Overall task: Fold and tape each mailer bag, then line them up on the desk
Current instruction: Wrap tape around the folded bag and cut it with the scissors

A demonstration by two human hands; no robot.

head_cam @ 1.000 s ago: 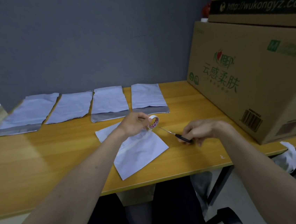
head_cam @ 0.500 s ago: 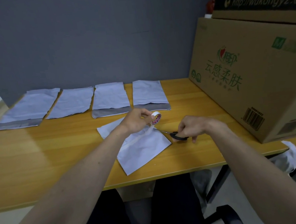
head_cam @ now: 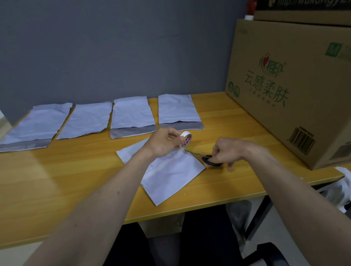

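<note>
Centrally, the left hand (head_cam: 160,144) pinches a white tape roll (head_cam: 185,139) over a crinkled mailer bag (head_cam: 172,174), the right hand (head_cam: 228,152) gripping black-handled scissors (head_cam: 205,159); a cardboard box (head_cam: 300,89) fills the right of the wooden bench (head_cam: 45,179).

Both arms are seen bare; no sleeves are worn; the left hand (head_cam: 160,144) and right hand (head_cam: 229,152) are bare too; dark trousers are worn on the legs.

The yellow wooden desk (head_cam: 45,185) carries four flat grey plastic mailer bags (head_cam: 132,115) in a row along its back edge. Nearer the front lies one more tilted grey mailer bag (head_cam: 171,181). A large brown cardboard box (head_cam: 295,90) stands at the right.
</note>
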